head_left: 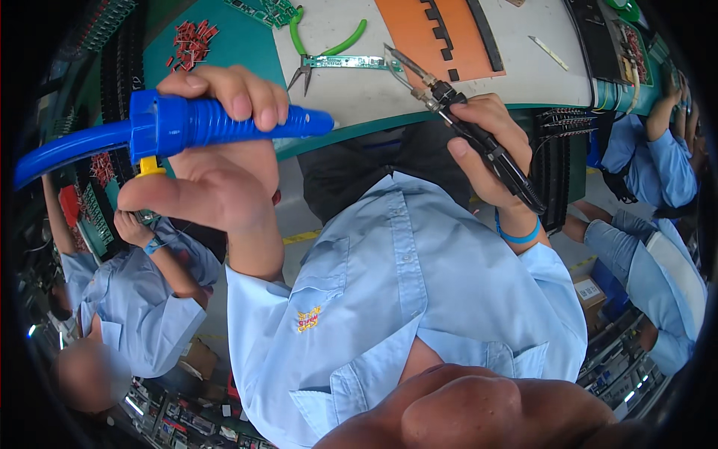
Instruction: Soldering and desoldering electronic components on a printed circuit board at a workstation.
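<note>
My left hand [224,176] is closed around a blue ribbed hose nozzle [209,129], lifted in front of the bench edge. A yellow valve lever [151,166] sticks out beneath it near my thumb, and a blue hose [71,153] runs off to the left. In my right hand [497,135] is a black two-armed soldering tool that looks like soldering tweezers [486,146]. Its two metal tips point up and left over the bench. Beyond them lie a narrow green circuit board strip [355,62] and green-handled pliers [303,61].
The pale bench top [538,82] has a green mat [250,56] at left with a pile of red components [193,43]. Green circuit boards [265,11] and an orange sheet [404,26] with black strips lie farther back. Co-workers in blue shirts [142,307] sit on both sides.
</note>
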Action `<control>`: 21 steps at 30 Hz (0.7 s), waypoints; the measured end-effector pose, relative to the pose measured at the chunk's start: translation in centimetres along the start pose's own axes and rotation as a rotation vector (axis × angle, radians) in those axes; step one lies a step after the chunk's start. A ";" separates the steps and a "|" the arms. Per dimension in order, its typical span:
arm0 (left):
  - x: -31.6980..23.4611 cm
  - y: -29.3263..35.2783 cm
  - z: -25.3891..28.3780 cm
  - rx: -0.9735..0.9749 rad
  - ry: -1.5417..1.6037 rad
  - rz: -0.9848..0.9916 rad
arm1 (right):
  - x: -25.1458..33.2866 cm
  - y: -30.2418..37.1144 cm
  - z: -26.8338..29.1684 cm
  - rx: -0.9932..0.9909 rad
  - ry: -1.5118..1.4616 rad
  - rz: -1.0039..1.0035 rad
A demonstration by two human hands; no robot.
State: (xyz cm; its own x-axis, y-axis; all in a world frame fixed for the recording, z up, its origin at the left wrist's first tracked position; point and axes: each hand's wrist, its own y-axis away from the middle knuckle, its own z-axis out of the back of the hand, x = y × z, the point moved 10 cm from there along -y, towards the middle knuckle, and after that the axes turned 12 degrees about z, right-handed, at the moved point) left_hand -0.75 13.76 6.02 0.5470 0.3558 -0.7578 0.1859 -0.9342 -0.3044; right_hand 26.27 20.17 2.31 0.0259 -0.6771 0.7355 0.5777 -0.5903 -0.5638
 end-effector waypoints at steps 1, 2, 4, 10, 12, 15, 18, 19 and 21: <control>0.0 -0.5 -0.2 0.039 -0.005 -0.034 | -0.1 0.0 -0.1 0.006 -0.002 -0.008; 0.2 -1.0 -0.2 0.066 0.002 -0.052 | -0.2 0.1 -0.3 0.010 -0.003 -0.015; 0.4 -1.8 -0.1 0.124 0.017 -0.086 | -0.3 0.1 -0.4 -0.003 -0.018 -0.018; 1.0 -3.7 0.1 0.233 -0.027 -0.123 | -1.4 0.0 -0.8 -0.015 -0.069 -0.074; 1.3 -4.3 0.1 0.238 -0.043 -0.135 | -1.6 -0.3 -1.0 0.009 -0.053 -0.066; 1.9 -4.4 0.1 0.236 -0.048 -0.146 | -1.7 -0.6 -1.1 0.033 -0.046 -0.050; 2.1 -4.2 0.2 0.210 -0.072 -0.166 | -2.0 -0.4 -1.1 0.030 -0.055 -0.050; 2.1 -4.1 0.2 0.208 -0.081 -0.172 | -2.2 -0.4 -1.1 0.030 -0.052 -0.049; 2.0 -3.9 0.5 0.184 -0.100 -0.169 | -2.4 -0.3 -1.1 0.021 -0.054 -0.047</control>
State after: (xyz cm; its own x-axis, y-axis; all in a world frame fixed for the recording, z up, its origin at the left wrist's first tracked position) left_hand -0.78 18.15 5.45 0.4355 0.5159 -0.7376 0.1115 -0.8441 -0.5245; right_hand 25.18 21.49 0.34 0.0420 -0.6234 0.7808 0.5965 -0.6112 -0.5202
